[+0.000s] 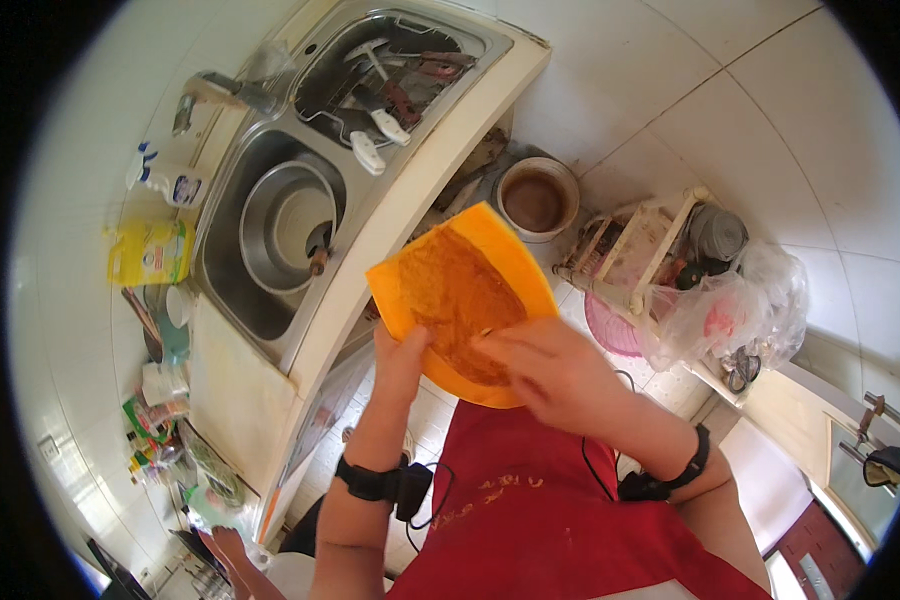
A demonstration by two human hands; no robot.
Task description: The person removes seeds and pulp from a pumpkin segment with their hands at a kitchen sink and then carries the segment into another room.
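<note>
A cut piece of pumpkin [457,277], its orange flesh and stringy hollow facing up, is held in front of the red apron. My left hand [399,364] grips its lower left edge, thumb resting on the inner side. My right hand [562,371] lies over the lower right part, with its fingertips bent into the hollow. A small pale bit shows at those fingertips; whether they pinch it or only touch the flesh is unclear. The pumpkin's rind side is mostly hidden from me.
A steel sink [217,292] on the left holds a metal basin [252,232]. White-handled knives [367,154] lie by the second bowl. Beyond the pumpkin stands a bucket [536,196] of brown liquid, beside a rack [664,247] with plastic bags [750,307]. Another person's hand [229,544] shows lower left.
</note>
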